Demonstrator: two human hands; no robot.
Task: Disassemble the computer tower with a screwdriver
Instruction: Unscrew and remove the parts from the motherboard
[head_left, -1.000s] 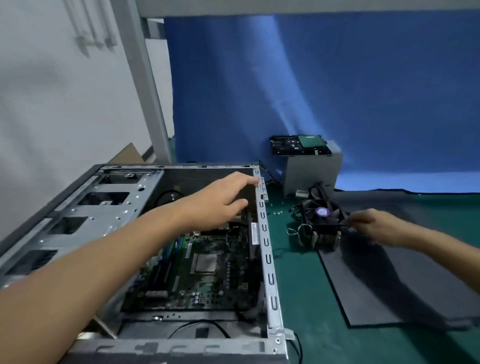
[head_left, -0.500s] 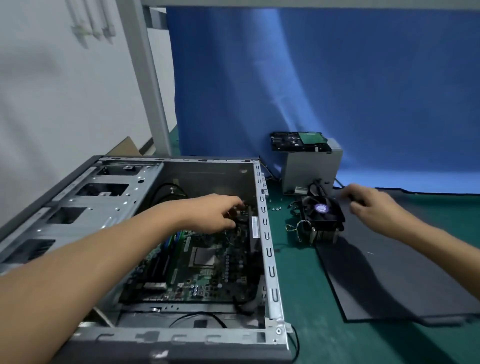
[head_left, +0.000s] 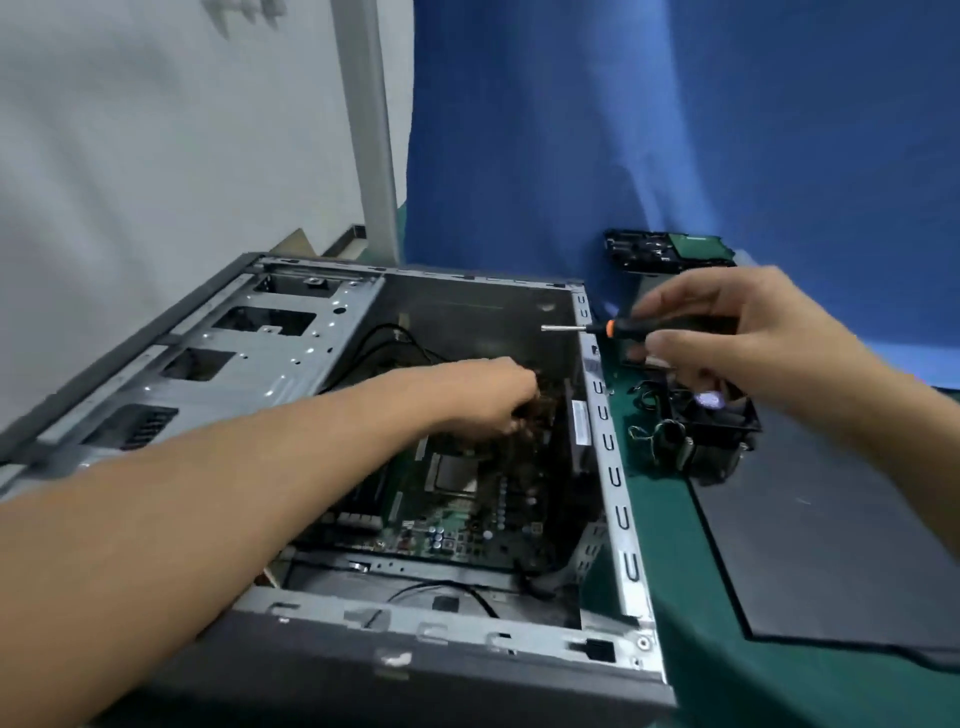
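Note:
The open grey computer tower (head_left: 613, 467) lies on its side, with the green motherboard (head_left: 457, 525) showing inside. My left hand (head_left: 483, 395) reaches into the case above the motherboard, its fingers curled down among dark parts; what they hold is hidden. My right hand (head_left: 727, 332) grips a screwdriver (head_left: 613, 328) with a black handle and orange collar. It holds the tool level above the case's right wall, the metal tip pointing left over the case interior.
A black cooler fan (head_left: 706, 431) with loose wires lies on the green mat right of the case. A dark side panel (head_left: 831, 545) lies flat further right. A hard drive (head_left: 670, 249) sits on something at the back, against a blue cloth.
My right hand has left the table near the fan and now holds the screwdriver up over the case's right wall. My left hand has sunk deeper into the case.

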